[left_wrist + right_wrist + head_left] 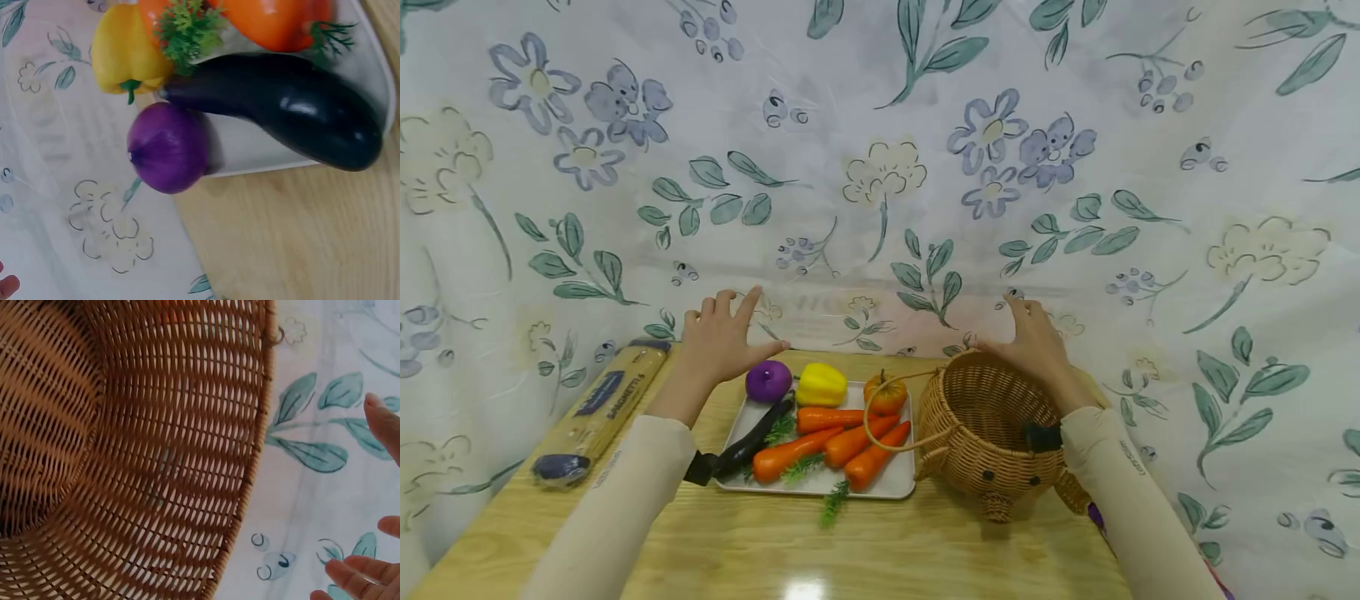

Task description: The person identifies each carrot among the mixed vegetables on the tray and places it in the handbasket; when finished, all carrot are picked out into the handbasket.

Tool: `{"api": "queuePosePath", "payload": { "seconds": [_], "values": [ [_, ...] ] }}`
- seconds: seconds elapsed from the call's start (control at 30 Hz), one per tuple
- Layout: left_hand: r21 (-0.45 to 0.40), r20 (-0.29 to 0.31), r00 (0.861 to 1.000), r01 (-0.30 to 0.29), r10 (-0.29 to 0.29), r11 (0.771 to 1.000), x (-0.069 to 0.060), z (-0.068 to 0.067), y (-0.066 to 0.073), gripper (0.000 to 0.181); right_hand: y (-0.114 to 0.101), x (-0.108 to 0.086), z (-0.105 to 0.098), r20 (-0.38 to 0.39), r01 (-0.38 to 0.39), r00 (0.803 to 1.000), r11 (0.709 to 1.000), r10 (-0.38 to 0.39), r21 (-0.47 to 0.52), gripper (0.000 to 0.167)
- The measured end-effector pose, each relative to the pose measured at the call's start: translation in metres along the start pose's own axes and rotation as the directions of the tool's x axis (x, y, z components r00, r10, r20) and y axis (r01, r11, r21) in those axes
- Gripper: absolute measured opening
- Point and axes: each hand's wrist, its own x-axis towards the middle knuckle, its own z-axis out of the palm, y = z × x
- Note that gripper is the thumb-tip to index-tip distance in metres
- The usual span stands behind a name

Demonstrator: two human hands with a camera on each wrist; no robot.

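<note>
Wicker basket (1011,479), one, near the table (970,558)'s right edge: presumably light, slightly springy, best taken by opposite sides of its rim (253,464); purple onion (768,381), one, tray (891,481)'s far-left corner: likely smooth, best cupped; left hand (718,337), right hand (1030,337): spread, unladen.

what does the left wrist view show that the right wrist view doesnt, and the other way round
Only the left wrist view shows the purple onion, the yellow bell pepper, the dark eggplant, the wooden table and a bit of the left hand.

Only the right wrist view shows the inside of the wicker basket and part of the right hand.

Both show the flower-patterned backdrop and something orange, though behind the basket's weave it is too hidden to name.
</note>
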Motion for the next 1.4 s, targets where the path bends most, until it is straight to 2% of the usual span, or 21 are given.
{"api": "queuePosePath", "payload": {
  "seconds": [0.1,0.33,0.63,0.83,1.0,1.07,1.17,1.23,1.3,1.33,1.4],
  "values": [
    [-0.037,0.006,1.0,0.007,-0.007,0.999,-0.008,0.002,-0.007,0.099,0.0,-0.006,0.002,0.006,0.008,1.0,1.0,-0.009,0.03,0.1],
    [-0.093,-0.026,0.999,0.025,-0.028,0.995,-0.028,0.01,-0.023,0.093,-0.004,-0.019,0.007,0.014,0.024,1.0,0.995,-0.025,0.097,0.1],
    [-0.181,-0.009,0.999,0.05,-0.053,0.982,-0.053,0.029,-0.044,0.09,-0.013,-0.034,0.003,0.006,0.048,0.999,0.991,-0.049,0.125,0.096],
    [-0.171,0.027,0.996,0.091,-0.088,0.981,-0.066,0.037,-0.053,0.089,-0.023,-0.05,0.002,0.008,0.055,0.998,0.981,-0.058,0.186,0.091],
    [-0.155,0.055,0.99,0.135,-0.128,0.979,-0.075,0.046,-0.061,0.09,-0.033,-0.063,0.01,0.0,0.062,0.998,0.964,-0.065,0.259,0.089],
    [-0.162,0.065,0.989,0.141,-0.132,0.977,-0.079,0.05,-0.063,0.09,-0.037,-0.067,0.016,-0.005,0.067,0.998,0.959,-0.068,0.277,0.089],
    [-0.198,0.069,0.992,0.121,-0.109,0.973,-0.084,0.057,-0.067,0.087,-0.042,-0.073,0.023,-0.004,0.066,0.998,0.945,-0.068,0.32,0.088],
    [-0.252,0.084,0.993,0.107,-0.089,0.962,-0.088,0.062,-0.069,0.083,-0.045,-0.077,0.027,-0.007,0.061,0.998,0.939,-0.063,0.337,0.086],
    [-0.325,0.106,0.992,0.104,-0.073,0.94,-0.093,0.067,-0.071,0.079,-0.049,-0.082,0.031,-0.008,0.052,0.999,0.93,-0.052,0.363,0.084],
    [-0.369,0.123,0.99,0.111,-0.07,0.923,-0.095,0.07,-0.072,0.077,-0.051,-0.084,0.034,-0.011,0.049,0.999,0.927,-0.048,0.373,0.082],
    [-0.475,0.166,0.984,0.133,-0.06,0.87,-0.099,0.076,-0.074,0.073,-0.055,-0.089,0.037,-0.017,0.042,0.999,0.916,-0.039,0.399,0.079]
  ]
}}
